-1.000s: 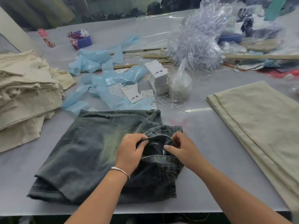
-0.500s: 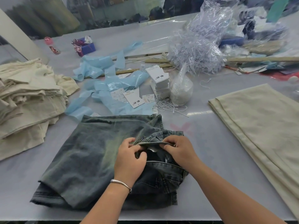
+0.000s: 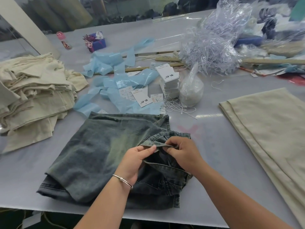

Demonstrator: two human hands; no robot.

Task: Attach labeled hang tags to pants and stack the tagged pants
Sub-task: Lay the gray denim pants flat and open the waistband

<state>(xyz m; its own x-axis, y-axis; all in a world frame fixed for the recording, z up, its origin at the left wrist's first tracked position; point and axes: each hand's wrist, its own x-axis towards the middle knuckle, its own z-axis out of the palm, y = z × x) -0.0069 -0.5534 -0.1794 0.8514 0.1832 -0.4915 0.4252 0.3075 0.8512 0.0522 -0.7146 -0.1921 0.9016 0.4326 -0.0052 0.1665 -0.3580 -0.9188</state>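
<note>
- While we pinch the folded grey-blue denim pants [image 3: 102, 154] waistband [image 3: 158, 146], left hand [image 3: 134, 160] and right hand [image 3: 184, 152] both grasp it, band running left-right on the grey tabletop [image 3: 214, 146].
- White paper hang tags [image 3: 170, 80] lie ahead, nearer our right.

Bright, even overhead light; soft shadows lie under the hands. Glare streaks the table [image 3: 211, 115] and far plastic [image 3: 231, 20]. Edges bow, and far corners blur.
</note>
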